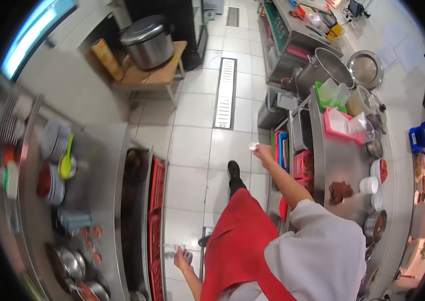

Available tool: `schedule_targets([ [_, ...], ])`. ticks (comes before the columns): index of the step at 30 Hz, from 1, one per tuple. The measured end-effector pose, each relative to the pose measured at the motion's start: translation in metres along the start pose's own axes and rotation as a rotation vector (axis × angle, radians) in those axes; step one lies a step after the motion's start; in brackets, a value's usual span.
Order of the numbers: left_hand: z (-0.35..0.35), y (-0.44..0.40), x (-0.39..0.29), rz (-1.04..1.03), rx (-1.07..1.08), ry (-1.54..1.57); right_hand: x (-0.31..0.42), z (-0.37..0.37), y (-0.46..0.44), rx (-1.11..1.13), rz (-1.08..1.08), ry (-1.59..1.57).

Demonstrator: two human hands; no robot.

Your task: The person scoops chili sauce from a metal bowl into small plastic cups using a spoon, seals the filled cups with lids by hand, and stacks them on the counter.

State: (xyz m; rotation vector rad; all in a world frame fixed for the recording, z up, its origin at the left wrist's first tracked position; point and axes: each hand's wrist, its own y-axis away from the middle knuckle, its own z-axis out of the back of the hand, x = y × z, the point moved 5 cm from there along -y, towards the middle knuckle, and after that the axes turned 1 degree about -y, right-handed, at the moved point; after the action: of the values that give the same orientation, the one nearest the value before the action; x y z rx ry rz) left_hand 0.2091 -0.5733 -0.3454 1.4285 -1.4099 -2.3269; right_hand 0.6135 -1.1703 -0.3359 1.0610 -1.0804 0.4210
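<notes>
Head view: both hands over open tiled floor between counter edges.

Red apron, short-sleeved white top

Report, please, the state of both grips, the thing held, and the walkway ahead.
Right grip pinching small white item. Left grip near red crates; contents too blurred to name. Ahead: drain grate in tiled floor, grey bin along right side.

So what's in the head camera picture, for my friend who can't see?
A person in a red apron is between metal kitchen counters. The right hand holds something small and white; the left hand is near red crates.
</notes>
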Motion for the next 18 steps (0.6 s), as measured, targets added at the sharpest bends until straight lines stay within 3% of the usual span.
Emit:
schedule_targets([
  [2, -0.056, -0.001, 0.004, 0.057, -0.057, -0.011, 0.051, 0.044, -0.111, -0.144, 0.084, -0.01],
  [6, -0.188, 0.001, -0.002, 0.168, -0.124, -0.087, 0.153, 0.13, -0.345, -0.443, 0.472, 0.545],
  [8, -0.272, 0.001, -0.009, 0.145, -0.028, -0.199, 0.206, 0.148, -0.42, -0.522, 0.532, 0.607],
  [12, -0.448, 0.004, -0.03, 0.142, 0.224, -0.432, 0.218, 0.193, -0.59, -0.524, 0.578, 0.791],
  [14, -0.554, 0.014, -0.045, 0.086, 0.296, -0.463, 0.187, 0.203, -0.682, -0.421, 0.457, 0.92],
  [16, -0.6, 0.028, -0.063, 0.146, 0.36, -0.541, 0.147, 0.229, -0.743, -0.256, 0.239, 1.066],
  [17, -0.618, 0.034, -0.07, 0.077, 0.443, -0.521, 0.134, 0.234, -0.763, -0.112, 0.149, 1.135],
  [18, -0.622, 0.034, -0.069, 0.055, 0.429, -0.534, 0.132, 0.234, -0.762, -0.191, 0.112, 1.1],
])
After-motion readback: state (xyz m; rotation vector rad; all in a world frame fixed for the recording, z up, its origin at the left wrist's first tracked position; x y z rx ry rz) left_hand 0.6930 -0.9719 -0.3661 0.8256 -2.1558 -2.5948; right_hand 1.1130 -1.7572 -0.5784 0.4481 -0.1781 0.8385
